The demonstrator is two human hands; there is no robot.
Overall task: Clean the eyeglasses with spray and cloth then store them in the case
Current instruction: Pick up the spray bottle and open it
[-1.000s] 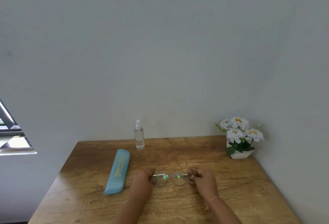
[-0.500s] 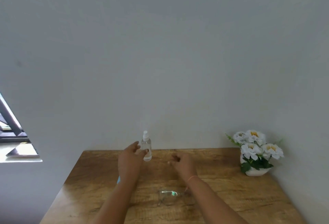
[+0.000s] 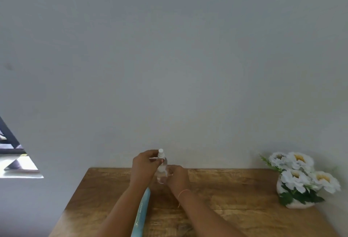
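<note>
The curled fingers (image 3: 150,155) of the left hand (image 3: 146,163) close round the neck of the spray bottle (image 3: 163,166), just under its white nozzle, with the thumb pressed to the bottle's shoulder. This looks like a grip for working or freeing the top rather than for carrying. The fingers (image 3: 170,171) of the right hand (image 3: 176,177) wrap the clear lower body of the same bottle, probably to steady it against a pull or twist from above. The bottle is upright between the two hands, but the hands cover its base, so I cannot tell whether it stands on the table (image 3: 235,189) or is raised just off it. A thin band (image 3: 183,192) circles the right wrist, just nearer than the bottle. The blue case (image 3: 142,212) lies closed, near the bottle on its near left, partly under the left forearm, so storing appears a late step. The eyeglasses and a cloth are not in view. Well to the right of the bottle stands a pot of white flowers (image 3: 299,161), and far to its left a window (image 3: 11,153) shows. The task seems barely begun, with the spray being readied.
</note>
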